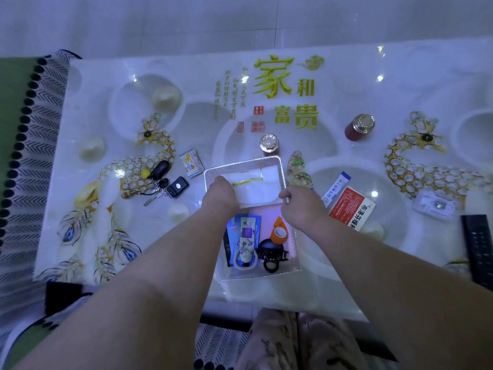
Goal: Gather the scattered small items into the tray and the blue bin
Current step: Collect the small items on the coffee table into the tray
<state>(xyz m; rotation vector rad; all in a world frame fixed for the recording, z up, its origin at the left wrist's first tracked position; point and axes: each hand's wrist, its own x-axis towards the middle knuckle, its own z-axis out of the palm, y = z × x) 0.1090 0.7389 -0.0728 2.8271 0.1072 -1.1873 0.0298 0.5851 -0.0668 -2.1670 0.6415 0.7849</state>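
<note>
The right hand pinches the near right corner of a white packet lying at the far end of the clear tray. The left hand covers its left edge, grip hidden. The packet looks light, flat and floppy, so it is best held by both edges.

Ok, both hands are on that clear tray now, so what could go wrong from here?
1. The clear tray, gripped by the left hand and right hand, has its far edge close to the silver-capped bottle; a forward push might tip it.
2. Its near edge seems to overlap the near container; set down there it could tilt, and the white packet might slide.
</note>
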